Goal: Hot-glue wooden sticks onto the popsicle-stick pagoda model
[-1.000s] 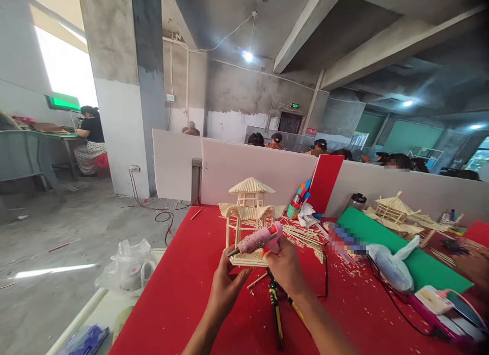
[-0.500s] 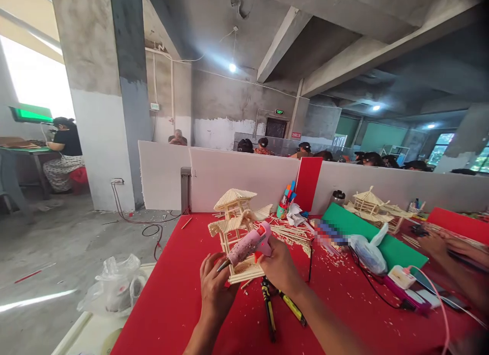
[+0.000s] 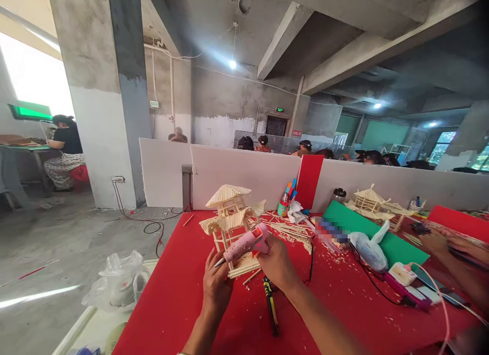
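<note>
My right hand [image 3: 278, 263] is wrapped round the handle of a pink hot glue gun [image 3: 244, 245]. The gun's metal nozzle points down and left, close to the fingers of my left hand [image 3: 217, 286]. That hand is closed on the lower left corner of a small pavilion model [image 3: 224, 225] built of pale wooden sticks, with two tiers of roof. The gun covers part of the model's lower storey, so I cannot tell whether the nozzle touches it. Below my right wrist lie pliers [image 3: 272, 306] with black and yellow handles, partly hidden by my forearm.
Loose sticks [image 3: 292, 228] and scraps lie behind my right hand on the red tabletop [image 3: 168, 304]. To the right are a green board [image 3: 340, 217], a plastic bag [image 3: 369, 250], a power strip [image 3: 410, 291] with cables, and a co-worker's hands [image 3: 439, 243]. A white partition [image 3: 244, 174] stands behind.
Both hands, the glue gun and the pavilion model have shifted slightly left. One handle of the pliers has become hidden behind my right forearm.
</note>
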Demonstrator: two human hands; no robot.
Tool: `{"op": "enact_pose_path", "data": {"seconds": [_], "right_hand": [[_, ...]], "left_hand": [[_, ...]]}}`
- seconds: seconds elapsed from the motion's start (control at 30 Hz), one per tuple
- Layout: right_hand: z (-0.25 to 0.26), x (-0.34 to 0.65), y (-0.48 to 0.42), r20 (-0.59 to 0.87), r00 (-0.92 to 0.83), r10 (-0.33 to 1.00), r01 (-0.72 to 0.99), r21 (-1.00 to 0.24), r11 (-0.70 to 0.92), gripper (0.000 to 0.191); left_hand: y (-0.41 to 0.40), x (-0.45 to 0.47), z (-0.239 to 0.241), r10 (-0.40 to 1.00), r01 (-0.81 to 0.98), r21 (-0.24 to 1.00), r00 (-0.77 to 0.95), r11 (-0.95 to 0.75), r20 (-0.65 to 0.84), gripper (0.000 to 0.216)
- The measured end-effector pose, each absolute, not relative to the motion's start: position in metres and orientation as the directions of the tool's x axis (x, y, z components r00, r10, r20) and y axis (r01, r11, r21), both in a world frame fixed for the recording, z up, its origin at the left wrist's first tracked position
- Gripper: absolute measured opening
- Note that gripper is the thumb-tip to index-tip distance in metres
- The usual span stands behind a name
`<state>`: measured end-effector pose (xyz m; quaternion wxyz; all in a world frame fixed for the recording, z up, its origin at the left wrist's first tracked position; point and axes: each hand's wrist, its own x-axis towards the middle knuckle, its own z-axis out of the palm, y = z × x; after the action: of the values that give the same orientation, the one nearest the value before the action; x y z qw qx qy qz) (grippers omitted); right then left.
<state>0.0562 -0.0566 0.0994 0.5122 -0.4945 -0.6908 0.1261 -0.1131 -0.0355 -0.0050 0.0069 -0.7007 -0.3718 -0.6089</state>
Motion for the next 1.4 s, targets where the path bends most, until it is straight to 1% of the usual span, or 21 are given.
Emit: {"op": "enact_pose_path", "data": {"seconds": [0.07, 0.1, 0.2, 0.27, 0.4, 0.5, 0.57, 0.63, 0.73, 0.83, 1.0, 1.1, 1.27, 1.33, 1.4], "right_hand": [[0.094, 0.061, -0.052, 0.567, 0.037, 0.823, 0.538, -0.705, 0.461, 0.019], [0.092, 0.064, -0.05, 0.558, 0.05, 0.828, 0.529, -0.718, 0.452, 0.016], [0.089, 0.074, -0.047, 0.534, 0.103, 0.839, 0.497, -0.758, 0.422, 0.01], [0.089, 0.08, -0.048, 0.517, 0.148, 0.843, 0.473, -0.786, 0.399, 0.008], [0.084, 0.09, -0.048, 0.469, 0.218, 0.856, 0.413, -0.839, 0.354, 0.017], [0.076, 0.093, -0.045, 0.431, 0.233, 0.872, 0.36, -0.871, 0.335, 0.021], [0.072, 0.093, -0.044, 0.411, 0.231, 0.882, 0.332, -0.885, 0.326, 0.023], [0.068, 0.092, -0.044, 0.386, 0.237, 0.892, 0.292, -0.904, 0.313, 0.027], [0.061, 0.091, -0.047, 0.298, 0.28, 0.913, 0.169, -0.951, 0.259, 0.036], [0.051, 0.094, -0.053, 0.218, 0.311, 0.925, 0.068, -0.976, 0.207, 0.041], [0.032, 0.109, -0.064, 0.144, 0.331, 0.933, 0.045, -0.99, 0.136, 0.041], [0.025, 0.119, -0.068, 0.125, 0.318, 0.94, 0.009, -0.992, 0.129, 0.039], [0.018, 0.135, -0.074, 0.113, 0.224, 0.968, -0.046, -0.991, 0.127, 0.033], [0.016, 0.138, -0.078, 0.132, 0.152, 0.98, -0.039, -0.989, 0.139, 0.031], [0.015, 0.137, -0.083, 0.181, 0.076, 0.981, 0.009, -0.983, 0.181, 0.033]], "left_hand": [[-0.036, -0.112, -0.004, 0.397, 0.562, 0.305, 0.046, -0.769, 0.917, 0.024], [-0.037, -0.11, -0.002, 0.367, 0.565, 0.268, 0.068, -0.78, 0.928, 0.025], [-0.042, -0.105, 0.004, 0.341, 0.536, 0.231, 0.113, -0.812, 0.933, 0.022], [-0.045, -0.102, 0.007, 0.362, 0.522, 0.249, 0.125, -0.815, 0.924, 0.02], [-0.048, -0.1, 0.008, 0.448, 0.528, 0.317, 0.138, -0.788, 0.883, 0.018], [-0.048, -0.099, 0.007, 0.48, 0.527, 0.345, 0.141, -0.777, 0.866, 0.019], [-0.047, -0.1, 0.006, 0.473, 0.558, 0.323, 0.147, -0.765, 0.868, 0.021], [-0.045, -0.101, 0.005, 0.45, 0.609, 0.263, 0.174, -0.748, 0.876, 0.021], [-0.04, -0.105, 0.0, 0.437, 0.685, 0.179, 0.224, -0.707, 0.871, 0.026], [-0.034, -0.11, -0.007, 0.472, 0.753, 0.132, 0.256, -0.645, 0.844, 0.028], [-0.025, -0.114, -0.018, 0.559, 0.816, 0.12, 0.272, -0.565, 0.784, 0.028], [-0.024, -0.114, -0.021, 0.585, 0.828, 0.112, 0.286, -0.55, 0.759, 0.027], [-0.026, -0.111, -0.024, 0.618, 0.845, 0.068, 0.33, -0.53, 0.714, 0.028], [-0.025, -0.11, -0.026, 0.603, 0.846, 0.034, 0.35, -0.531, 0.716, 0.029], [-0.024, -0.11, -0.027, 0.58, 0.843, 0.001, 0.368, -0.538, 0.727, 0.029]]}}
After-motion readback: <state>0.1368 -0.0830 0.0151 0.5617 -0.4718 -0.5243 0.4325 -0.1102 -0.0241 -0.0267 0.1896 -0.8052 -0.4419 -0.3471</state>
